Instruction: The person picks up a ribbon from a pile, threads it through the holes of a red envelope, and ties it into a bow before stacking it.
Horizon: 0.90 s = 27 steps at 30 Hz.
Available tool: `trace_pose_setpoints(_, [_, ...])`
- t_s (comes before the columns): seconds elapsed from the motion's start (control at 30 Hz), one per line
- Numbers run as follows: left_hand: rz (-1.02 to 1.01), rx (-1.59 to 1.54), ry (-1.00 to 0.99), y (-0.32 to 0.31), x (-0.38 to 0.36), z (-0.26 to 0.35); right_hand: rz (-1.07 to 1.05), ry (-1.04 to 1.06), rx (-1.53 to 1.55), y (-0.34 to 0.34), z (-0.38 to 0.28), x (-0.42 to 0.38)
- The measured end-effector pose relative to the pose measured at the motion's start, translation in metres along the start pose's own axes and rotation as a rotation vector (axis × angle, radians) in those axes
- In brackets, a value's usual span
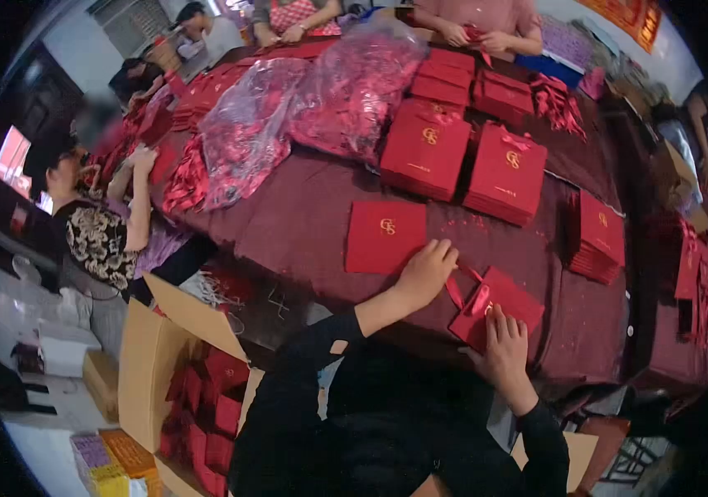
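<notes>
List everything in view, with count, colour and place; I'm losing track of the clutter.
handled bag: one, red, under right hand
ribbon: red, count unclear, between the hands
flat bag: one, red with gold lettering, beside left hand
bag stacks: several, red, across far and right table
plastic sacks: two, clear with red contents, far table
ribbon bundle: one, red, far right
table: one, maroon-covered, centre
cardboard box: one, brown, open, lower left
other people: at least five, mixed clothing, around the room
left hand: one, bare, centre
right hand: one, bare, right of centre
</notes>
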State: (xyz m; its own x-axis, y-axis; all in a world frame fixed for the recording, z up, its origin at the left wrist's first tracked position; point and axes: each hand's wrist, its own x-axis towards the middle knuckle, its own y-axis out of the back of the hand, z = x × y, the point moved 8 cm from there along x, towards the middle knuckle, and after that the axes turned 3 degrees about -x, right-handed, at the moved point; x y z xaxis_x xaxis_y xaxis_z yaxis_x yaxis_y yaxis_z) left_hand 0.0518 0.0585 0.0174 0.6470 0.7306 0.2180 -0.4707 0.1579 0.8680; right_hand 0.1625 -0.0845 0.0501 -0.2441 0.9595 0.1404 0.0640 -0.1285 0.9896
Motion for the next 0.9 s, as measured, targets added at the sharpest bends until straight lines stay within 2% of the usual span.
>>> trace_pose_setpoints(0.03, [0.096,-0.005,-0.013,-0.006,0.005,0.014,0.034,0.009,-0.086,0.004,0.014,-0.012])
trace_pose_setpoints(0.07, [0.180,0.068,-0.050,-0.005,0.009,0.031,-0.052,0.053,-0.128,0.014,0.024,-0.021])
trace_pose_setpoints(0.1, [0.172,0.220,-0.071,0.064,-0.017,-0.028,0.058,0.080,-0.038,0.007,-0.042,0.019])
trace_pose_setpoints(0.13, [0.312,0.193,-0.097,0.083,-0.023,-0.015,0.034,0.127,-0.055,0.021,-0.034,0.011])
trace_pose_setpoints(0.17, [0.457,0.168,-0.124,0.102,-0.028,-0.004,0.127,0.136,0.046,0.043,-0.017,0.005])
trace_pose_setpoints(0.23, [0.676,0.106,0.029,0.160,-0.037,-0.024,0.228,-0.052,0.136,0.091,0.025,-0.003])
trace_pose_setpoints(0.27, [0.796,0.122,0.097,0.192,-0.045,-0.045,0.390,-0.207,0.159,0.105,0.052,-0.011])
trace_pose_setpoints(0.3, [0.908,0.128,0.166,0.222,-0.055,-0.072,0.481,-0.367,0.530,0.120,0.065,-0.008])
trace_pose_setpoints(0.33, [1.037,0.223,0.192,0.256,-0.066,-0.099,0.639,-0.401,0.574,0.095,0.105,-0.016])
trace_pose_setpoints(0.37, [1.163,0.187,0.273,0.284,-0.077,-0.136,0.798,-0.437,0.616,0.069,0.153,-0.024])
trace_pose_setpoints(0.4, [1.241,0.166,0.368,0.308,-0.089,-0.178,0.588,-0.446,0.758,0.054,0.163,-0.004])
trace_pose_setpoints(0.43, [1.322,0.231,0.395,0.330,-0.099,-0.226,0.594,-0.442,0.761,0.041,0.173,0.004])
trace_pose_setpoints(0.47, [1.334,0.337,0.541,0.347,-0.109,-0.262,0.405,-0.504,0.672,0.003,0.183,0.019])
trace_pose_setpoints(0.5, [1.241,0.401,0.666,0.360,-0.114,-0.291,0.216,-0.562,0.577,-0.023,0.186,0.027])
trace_pose_setpoints(0.53, [1.150,0.459,0.788,0.369,-0.118,-0.317,0.326,-0.519,0.293,-0.008,0.173,0.028])
trace_pose_setpoints(0.57, [1.103,0.471,0.829,0.371,-0.120,-0.341,0.431,-0.471,0.006,0.008,0.156,0.028])
trace_pose_setpoints(0.63, [0.886,0.146,0.658,0.358,-0.108,-0.371,0.468,-0.504,0.013,0.022,0.153,0.023])
trace_pose_setpoints(0.67, [0.786,-0.052,0.492,0.344,-0.098,-0.397,0.489,-0.530,0.262,0.025,0.150,0.019])
trace_pose_setpoints(0.7, [0.599,-0.193,0.653,0.329,-0.091,-0.379,0.500,-0.548,0.513,0.022,0.149,0.015])
trace_pose_setpoints(0.73, [0.558,-0.242,0.450,0.316,-0.081,-0.360,0.501,-0.566,0.585,0.016,0.147,0.011])
trace_pose_setpoints(0.8, [0.377,-0.111,0.407,0.299,-0.073,-0.320,0.456,-0.523,0.582,0.035,0.118,0.019])
trace_pose_setpoints(0.83, [0.429,-0.136,0.328,0.291,-0.072,-0.317,0.410,-0.486,0.571,0.042,0.102,0.023])
trace_pose_setpoints(0.87, [0.478,-0.164,0.251,0.286,-0.073,-0.316,0.366,-0.566,0.527,0.043,0.099,0.025])
trace_pose_setpoints(0.9, [0.545,-0.024,0.053,0.293,-0.073,-0.300,0.355,-0.565,0.521,0.048,0.093,0.028])
